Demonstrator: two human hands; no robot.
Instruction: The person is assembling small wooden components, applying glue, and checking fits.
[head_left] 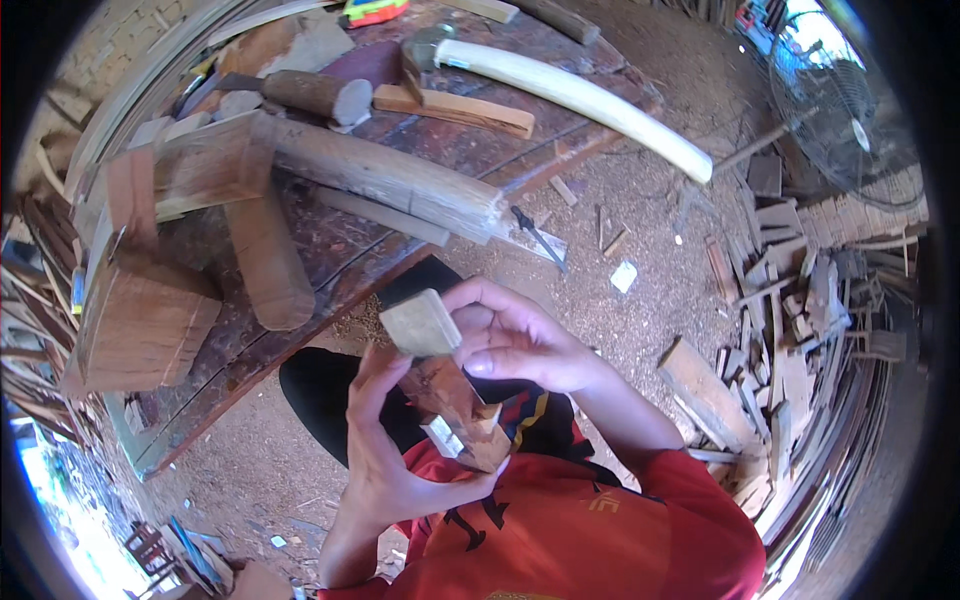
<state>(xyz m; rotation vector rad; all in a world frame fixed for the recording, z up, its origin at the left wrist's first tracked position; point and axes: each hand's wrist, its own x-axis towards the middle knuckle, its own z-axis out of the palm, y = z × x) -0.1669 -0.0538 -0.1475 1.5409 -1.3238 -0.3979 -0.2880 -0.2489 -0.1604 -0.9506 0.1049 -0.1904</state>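
LEFT: Left hand (385, 465) had the notched wood block (447, 392) clamped, up before the red shirt (580, 525)! | RIGHT: right hand (515, 340) curled by its pale end, grip I couldn't tell | BENCH: 1 long pale rod (580, 95) jutted past the workbench (345, 255) edge

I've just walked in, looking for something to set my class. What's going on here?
A person in a red shirt has a notched brown wooden piece, with a pale flat-faced end, in the left hand. The right hand is close beside that end; whether it touches is unclear. Timber pieces lie on the worktable ahead.
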